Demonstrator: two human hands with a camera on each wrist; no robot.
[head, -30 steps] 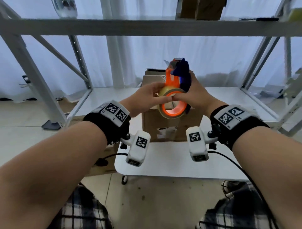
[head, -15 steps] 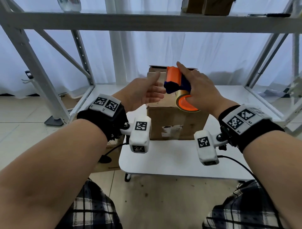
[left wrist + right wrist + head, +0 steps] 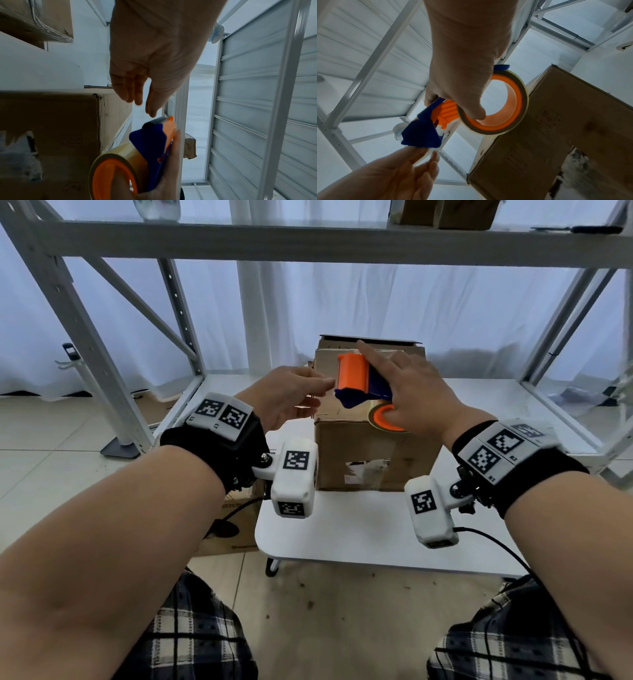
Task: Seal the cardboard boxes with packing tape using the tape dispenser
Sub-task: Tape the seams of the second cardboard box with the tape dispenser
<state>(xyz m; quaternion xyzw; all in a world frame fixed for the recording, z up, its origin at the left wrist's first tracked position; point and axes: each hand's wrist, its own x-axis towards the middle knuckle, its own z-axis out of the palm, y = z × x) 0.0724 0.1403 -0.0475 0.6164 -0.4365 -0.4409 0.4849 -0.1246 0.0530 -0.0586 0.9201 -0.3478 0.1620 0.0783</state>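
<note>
tape dispenser (image 3: 363, 381) lowered onto cardboard box (image 3: 370, 453), right hand (image 3: 411, 395) gripping.

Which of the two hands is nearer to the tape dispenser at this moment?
Right. The right hand grips the tape dispenser itself, thumb inside the roll. The left hand is open beside its orange end, fingertips close to it.

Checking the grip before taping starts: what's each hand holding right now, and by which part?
The right hand grips the tape dispenser, thumb hooked inside the roll's orange hub. The left hand holds nothing; its fingers are straight beside the dispenser.
</note>
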